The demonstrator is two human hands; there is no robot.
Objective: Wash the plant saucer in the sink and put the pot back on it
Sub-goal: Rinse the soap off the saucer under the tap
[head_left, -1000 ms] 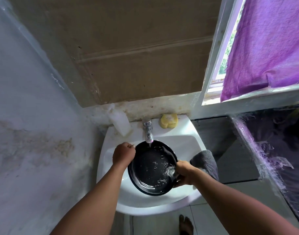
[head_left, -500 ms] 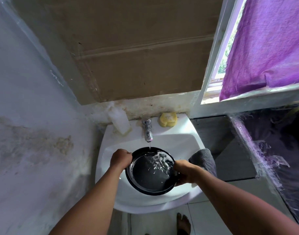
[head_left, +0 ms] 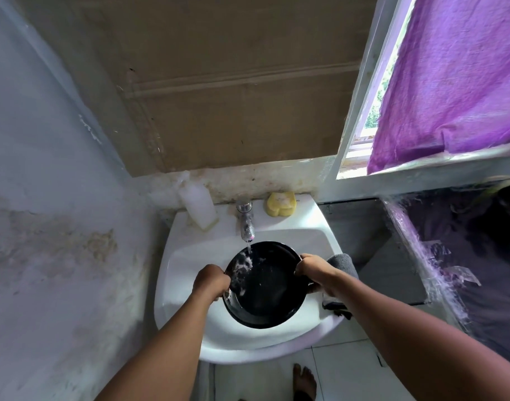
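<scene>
Saucer, black and round, sits at the lower middle of the frame, held over the white sink with its hollow side facing up. Both hands clamp its rim: the left hand curls round the left edge, the right hand round the upper right edge, so the dish lies straight between the two grips, neither hand clearly nearer. It seems tilted, though which way I cannot tell for sure. Just right of the right hand, a grey cloth hangs over the sink's edge. A thin stream from the tap lands on the saucer's upper left, where foam gathers. Further up the frame, a white bottle stands left of the tap and a yellow sponge right of it. The pot is not in view. By my judgement this is the rinse; tipping the dish would come next.
</scene>
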